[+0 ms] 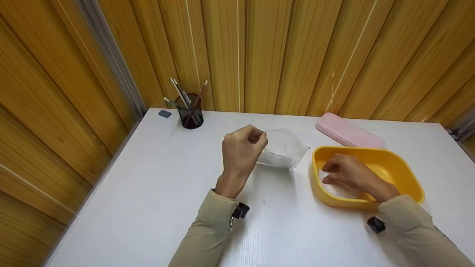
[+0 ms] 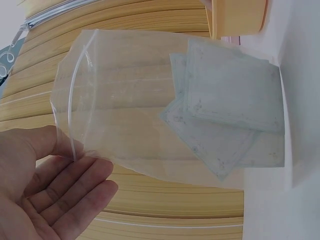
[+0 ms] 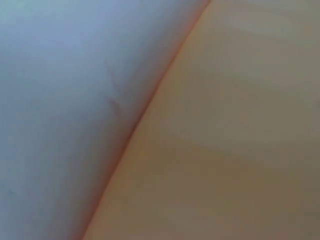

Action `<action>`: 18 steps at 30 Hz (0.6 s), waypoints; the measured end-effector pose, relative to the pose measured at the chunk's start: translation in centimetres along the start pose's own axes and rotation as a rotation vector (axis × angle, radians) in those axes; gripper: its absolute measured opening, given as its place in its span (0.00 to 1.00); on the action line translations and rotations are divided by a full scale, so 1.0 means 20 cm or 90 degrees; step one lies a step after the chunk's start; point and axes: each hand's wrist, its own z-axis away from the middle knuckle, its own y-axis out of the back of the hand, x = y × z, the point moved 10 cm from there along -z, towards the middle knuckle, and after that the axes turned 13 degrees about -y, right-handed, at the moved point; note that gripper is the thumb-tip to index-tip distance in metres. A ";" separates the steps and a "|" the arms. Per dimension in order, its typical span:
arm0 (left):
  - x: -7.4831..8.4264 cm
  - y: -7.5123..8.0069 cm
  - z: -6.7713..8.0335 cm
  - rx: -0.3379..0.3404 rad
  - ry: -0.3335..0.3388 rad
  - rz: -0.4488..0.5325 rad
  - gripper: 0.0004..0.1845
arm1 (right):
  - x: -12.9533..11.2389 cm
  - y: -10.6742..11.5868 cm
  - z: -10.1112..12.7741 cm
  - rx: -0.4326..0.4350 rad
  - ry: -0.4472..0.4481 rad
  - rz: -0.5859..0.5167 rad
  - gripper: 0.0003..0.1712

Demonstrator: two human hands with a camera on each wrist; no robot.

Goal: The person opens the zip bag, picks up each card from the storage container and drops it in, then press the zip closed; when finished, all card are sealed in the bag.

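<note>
My left hand [image 1: 241,148] pinches the top edge of a clear zip bag [image 2: 135,100] between thumb and index finger, beside its zip strip. The other left fingers are loosely bent. Several pale square sheets [image 2: 235,90] with patterned borders lie at the bottom of the bag, which stands upright on the table. My right hand [image 1: 349,172] reaches down into a yellow basin [image 1: 408,178]. Its thumb and fingers are bent and apart, right at white flat pieces [image 1: 339,189] on the basin's left side. The right wrist view is blurred and shows no fingers.
A pink case [image 1: 350,131] lies behind the basin. At the back left stand a dark mesh cup [image 1: 191,115] with several pencils and, beside it, a small dark eraser [image 1: 164,114]. Wood-patterned panels [image 1: 259,55] border the white table [image 1: 148,207].
</note>
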 end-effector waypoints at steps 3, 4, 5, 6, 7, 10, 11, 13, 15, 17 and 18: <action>0.00 0.00 0.00 -0.001 0.001 0.000 0.05 | 0.01 0.00 -0.01 -0.003 -0.015 -0.011 0.16; 0.00 0.00 0.00 -0.002 0.002 -0.001 0.05 | 0.02 0.00 -0.01 -0.003 -0.021 -0.013 0.16; 0.00 0.00 0.00 -0.001 0.002 0.000 0.05 | 0.02 0.00 -0.01 -0.003 -0.026 -0.017 0.16; 0.00 0.00 0.00 -0.001 0.002 0.001 0.05 | 0.02 0.00 -0.01 -0.004 -0.032 -0.020 0.16; 0.00 0.00 0.00 -0.001 0.002 0.001 0.05 | 0.03 0.00 -0.01 -0.005 -0.039 -0.025 0.17; 0.00 0.00 0.00 -0.002 0.000 -0.003 0.05 | 0.02 0.01 -0.01 0.002 -0.036 -0.028 0.17; 0.00 0.00 0.00 -0.003 0.000 -0.005 0.05 | 0.02 0.02 -0.01 0.004 -0.030 -0.029 0.17; 0.00 0.00 0.00 -0.005 -0.001 -0.009 0.05 | 0.01 0.02 -0.01 0.007 -0.019 -0.030 0.17; 0.00 0.00 0.00 -0.007 0.000 -0.010 0.05 | -0.01 0.03 -0.01 0.010 -0.002 -0.031 0.17; 0.00 0.00 0.00 -0.008 0.002 -0.009 0.05 | -0.01 0.04 0.00 0.008 0.005 -0.035 0.17; 0.00 0.00 0.00 -0.007 0.003 -0.008 0.05 | -0.01 0.05 0.00 0.009 0.009 -0.036 0.16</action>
